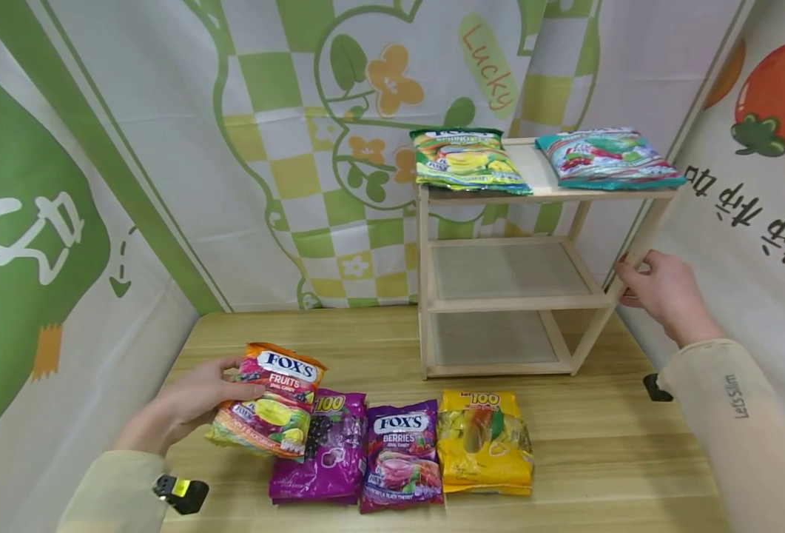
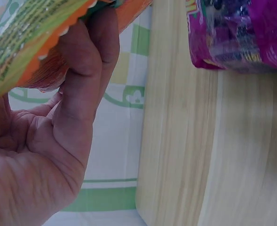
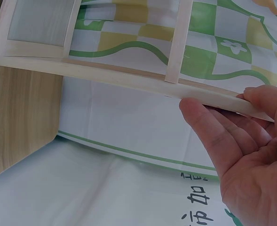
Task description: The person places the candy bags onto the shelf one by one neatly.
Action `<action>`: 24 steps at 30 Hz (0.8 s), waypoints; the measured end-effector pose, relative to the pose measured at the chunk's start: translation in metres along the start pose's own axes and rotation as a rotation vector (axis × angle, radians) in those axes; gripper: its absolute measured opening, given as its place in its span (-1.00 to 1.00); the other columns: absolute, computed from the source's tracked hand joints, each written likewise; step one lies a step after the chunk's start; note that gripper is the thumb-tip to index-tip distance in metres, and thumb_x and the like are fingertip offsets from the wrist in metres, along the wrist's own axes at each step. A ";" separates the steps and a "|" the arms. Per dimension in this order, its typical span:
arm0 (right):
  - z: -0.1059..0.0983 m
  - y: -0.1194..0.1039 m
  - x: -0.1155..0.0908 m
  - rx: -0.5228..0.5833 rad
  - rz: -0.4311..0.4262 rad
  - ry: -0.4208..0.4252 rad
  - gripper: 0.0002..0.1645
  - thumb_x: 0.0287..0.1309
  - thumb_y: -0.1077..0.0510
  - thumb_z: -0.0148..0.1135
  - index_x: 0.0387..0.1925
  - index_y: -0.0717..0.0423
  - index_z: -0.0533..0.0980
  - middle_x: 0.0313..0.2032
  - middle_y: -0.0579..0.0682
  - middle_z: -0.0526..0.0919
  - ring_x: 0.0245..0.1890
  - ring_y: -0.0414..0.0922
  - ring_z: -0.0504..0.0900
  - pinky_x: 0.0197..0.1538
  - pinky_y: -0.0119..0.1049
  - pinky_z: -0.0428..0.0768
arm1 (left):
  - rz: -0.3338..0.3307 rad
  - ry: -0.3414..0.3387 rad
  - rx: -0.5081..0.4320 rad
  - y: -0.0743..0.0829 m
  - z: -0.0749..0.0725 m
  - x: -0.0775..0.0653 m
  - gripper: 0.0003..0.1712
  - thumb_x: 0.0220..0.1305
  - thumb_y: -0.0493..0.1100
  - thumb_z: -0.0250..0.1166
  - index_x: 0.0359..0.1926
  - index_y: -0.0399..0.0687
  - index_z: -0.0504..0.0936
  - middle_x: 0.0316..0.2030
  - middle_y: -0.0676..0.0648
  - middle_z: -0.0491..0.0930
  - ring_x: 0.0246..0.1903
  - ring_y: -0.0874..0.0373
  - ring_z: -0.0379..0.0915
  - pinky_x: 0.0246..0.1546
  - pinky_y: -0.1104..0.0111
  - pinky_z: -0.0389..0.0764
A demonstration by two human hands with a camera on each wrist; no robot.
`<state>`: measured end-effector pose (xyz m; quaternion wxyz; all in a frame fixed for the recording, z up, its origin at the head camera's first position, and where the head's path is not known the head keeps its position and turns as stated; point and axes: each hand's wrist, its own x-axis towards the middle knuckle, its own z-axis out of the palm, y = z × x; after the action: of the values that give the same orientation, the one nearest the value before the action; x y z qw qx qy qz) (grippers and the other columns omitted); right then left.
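Note:
My left hand (image 1: 195,400) grips an orange candy bag labelled Fox's Fruits (image 1: 274,400) by its left side, lifted above the table. In the left wrist view the fingers (image 2: 79,70) curl behind that bag. Partly hidden under it lies a purple candy bag with grapes (image 1: 339,444). My right hand (image 1: 668,292) pinches the right front post of a wooden shelf rack (image 1: 519,302). From the right wrist view, thumb and fingers sit on either side of the post (image 3: 143,84).
A purple Fox's Berries bag (image 1: 402,455) and a yellow candy bag (image 1: 485,444) lie side by side on the wooden table (image 1: 605,444). On the rack's top shelf rest a green-yellow candy bag (image 1: 468,161) and a teal-red one (image 1: 612,158). Printed cloth walls (image 1: 339,244) surround the table.

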<state>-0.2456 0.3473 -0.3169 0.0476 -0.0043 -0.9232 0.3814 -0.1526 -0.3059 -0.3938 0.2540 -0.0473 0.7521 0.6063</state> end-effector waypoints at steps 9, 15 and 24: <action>0.000 -0.001 -0.001 0.003 -0.004 0.002 -0.40 0.57 -0.08 -0.09 0.12 0.46 0.36 0.14 0.58 0.46 -0.39 -0.28 0.76 -0.31 -0.42 0.75 | 0.031 -0.039 -0.042 0.005 0.011 0.005 -0.03 0.37 -0.15 0.36 0.49 -0.37 -0.08 -0.07 -0.25 0.69 -0.14 -0.12 0.73 -0.06 0.02 0.75; 0.000 -0.001 -0.001 0.005 -0.004 0.001 -0.39 0.57 -0.08 -0.08 0.14 0.47 0.35 0.14 0.58 0.46 -0.39 -0.31 0.76 -0.31 -0.43 0.74 | 0.044 -0.047 -0.041 0.008 0.019 0.008 -0.08 0.36 -0.15 0.37 0.45 -0.38 -0.03 -0.07 -0.27 0.69 -0.15 -0.12 0.73 -0.07 0.01 0.75; 0.000 -0.001 -0.002 0.000 -0.008 0.011 -0.44 0.56 -0.09 -0.07 0.04 0.43 0.38 0.13 0.57 0.47 -0.42 -0.31 0.76 -0.34 -0.48 0.72 | 0.064 -0.102 -0.096 0.016 0.033 0.010 -0.06 0.38 -0.18 0.35 0.49 -0.38 -0.08 -0.05 -0.28 0.70 -0.12 -0.14 0.73 -0.03 0.01 0.73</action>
<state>-0.2441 0.3466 -0.3170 0.0542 -0.0027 -0.9229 0.3812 -0.1563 -0.2682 -0.3878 0.2700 -0.0044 0.7093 0.6511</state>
